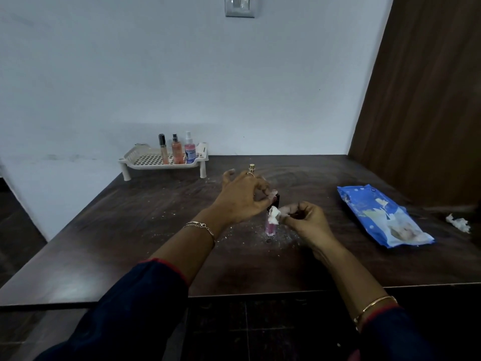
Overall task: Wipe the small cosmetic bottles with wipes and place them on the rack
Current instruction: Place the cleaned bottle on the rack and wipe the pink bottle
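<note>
At the middle of the bench point(130, 230), grips the small pink bottle point(270, 228) by its dark cap point(276, 200) in the curled fingers point(265, 191) of the left hand point(242, 196); pinches a white wipe point(273, 213) to its neck with the right hand point(305, 218). Best held upright and turned under the wipe before going to the rack point(156, 160), far-left corner.
</note>
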`<state>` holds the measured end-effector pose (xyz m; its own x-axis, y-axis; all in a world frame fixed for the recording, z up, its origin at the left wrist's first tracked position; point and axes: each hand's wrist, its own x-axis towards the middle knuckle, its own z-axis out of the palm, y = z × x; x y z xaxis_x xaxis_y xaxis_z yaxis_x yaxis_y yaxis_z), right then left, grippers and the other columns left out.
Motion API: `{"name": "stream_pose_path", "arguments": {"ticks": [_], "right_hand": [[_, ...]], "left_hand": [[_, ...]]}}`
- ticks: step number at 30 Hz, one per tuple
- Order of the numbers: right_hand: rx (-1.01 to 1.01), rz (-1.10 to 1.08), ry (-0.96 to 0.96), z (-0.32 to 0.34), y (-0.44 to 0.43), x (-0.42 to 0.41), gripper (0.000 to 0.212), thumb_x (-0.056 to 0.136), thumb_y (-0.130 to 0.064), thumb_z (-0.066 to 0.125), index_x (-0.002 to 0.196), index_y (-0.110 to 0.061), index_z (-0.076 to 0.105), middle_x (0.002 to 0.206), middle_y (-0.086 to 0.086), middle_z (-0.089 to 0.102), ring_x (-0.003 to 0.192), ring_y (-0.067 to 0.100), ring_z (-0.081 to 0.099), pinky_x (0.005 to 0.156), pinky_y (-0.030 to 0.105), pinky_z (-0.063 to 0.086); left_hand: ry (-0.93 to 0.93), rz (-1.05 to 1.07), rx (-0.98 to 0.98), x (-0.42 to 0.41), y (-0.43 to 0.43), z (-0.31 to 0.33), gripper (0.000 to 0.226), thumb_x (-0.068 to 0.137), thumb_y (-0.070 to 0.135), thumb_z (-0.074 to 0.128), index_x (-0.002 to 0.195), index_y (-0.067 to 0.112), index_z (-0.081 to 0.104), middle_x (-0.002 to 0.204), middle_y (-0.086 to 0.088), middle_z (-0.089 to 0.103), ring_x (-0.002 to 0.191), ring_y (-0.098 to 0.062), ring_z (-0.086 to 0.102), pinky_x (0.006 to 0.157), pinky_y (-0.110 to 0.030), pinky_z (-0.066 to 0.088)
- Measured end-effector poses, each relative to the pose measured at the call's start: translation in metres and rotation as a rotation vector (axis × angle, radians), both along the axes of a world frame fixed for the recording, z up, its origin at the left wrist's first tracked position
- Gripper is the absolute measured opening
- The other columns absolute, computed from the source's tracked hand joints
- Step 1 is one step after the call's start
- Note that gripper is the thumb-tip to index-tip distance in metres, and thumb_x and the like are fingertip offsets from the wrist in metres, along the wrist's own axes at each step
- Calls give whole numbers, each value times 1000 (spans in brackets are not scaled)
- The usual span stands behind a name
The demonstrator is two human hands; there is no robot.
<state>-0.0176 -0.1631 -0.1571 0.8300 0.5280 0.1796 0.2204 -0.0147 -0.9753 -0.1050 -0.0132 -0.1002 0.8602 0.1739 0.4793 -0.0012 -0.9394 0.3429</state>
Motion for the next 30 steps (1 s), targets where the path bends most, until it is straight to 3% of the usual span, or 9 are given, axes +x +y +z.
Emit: {"name": "stream_pose_path", "arguments": {"ticks": [3,6,8,14,21,23,27,30], "right_hand": [[-218,-4,-223,-10,-2,3,18,69,-3,78,65,-15,66,63,-5,68,55,4,61,56,28,50],[-556,-74,-468,-6,-4,3,16,64,-26,82,62,-24,67,60,-15,65,57,-1,59,57,23,44],[-610,-82,-534,5,-6,2,15,64,-29,82,62,-26,67,57,-17,63,58,-3,58,59,21,41],[-152,-121,-392,11,0,6,20,66,-12,81,61,-22,64,68,-8,72,65,9,68,66,38,57],[-551,-45,-487,-13,-5,4,14,64,-31,81,58,-32,67,65,-17,70,64,-5,62,66,23,48],[-513,-24,-469,-10,-3,7,12,64,-27,81,61,-30,70,65,-17,70,63,-4,63,66,22,50],[-212,-29,-272,0,-3,13,18,70,-2,78,64,-16,68,66,0,70,59,7,62,62,29,51],[-96,-142,-191,0,-14,18,17,76,-1,72,68,-11,61,72,5,66,65,13,59,63,29,47]], "left_hand": [[-3,0,9,-2,-2,2,18,85,41,58,87,25,65,94,19,53,116,-8,46,111,-41,7],[-11,4,4,-3,-3,4,20,85,42,58,88,25,67,84,23,49,115,-8,47,111,-41,7],[-3,-4,-9,-3,-3,3,18,85,42,58,84,27,65,84,25,48,114,-7,47,111,-41,8],[-15,-22,-38,-1,-5,3,14,85,38,58,73,32,56,86,22,50,108,-7,48,103,-38,13],[-14,-13,4,0,-2,1,14,83,39,58,80,26,63,93,18,54,107,-9,51,104,-42,16],[-17,-1,13,0,-1,0,22,83,45,57,82,25,64,97,17,58,106,-8,50,103,-43,16],[-29,27,10,4,-3,2,18,85,42,58,82,25,65,90,17,59,104,-8,53,104,-43,16],[-13,27,3,3,-2,9,14,84,39,61,85,26,67,81,19,58,99,-7,53,102,-38,16]]}}
